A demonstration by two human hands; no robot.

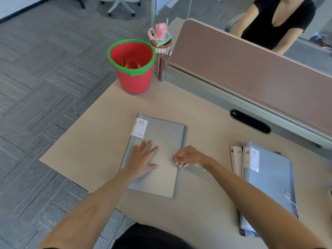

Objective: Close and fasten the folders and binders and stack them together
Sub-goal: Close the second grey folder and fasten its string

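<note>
A grey folder [161,133] lies closed on the beige desk [100,141] in front of me, with a white "20" label at its top left corner. My left hand [142,159] presses flat on its cover, fingers spread. My right hand [188,157] pinches the folder's thin white string [180,168] at the folder's right edge. At the right, a stack of folders [269,184] lies closed; its top blue-grey one shows a white string and button near its lower right.
A red bucket with a green rim [133,78] stands at the desk's far left corner, a striped cup with a pink lid [160,42] behind it. A divider panel [251,69] runs along the back, with a black cable slot [249,121] before it. Another person sits beyond.
</note>
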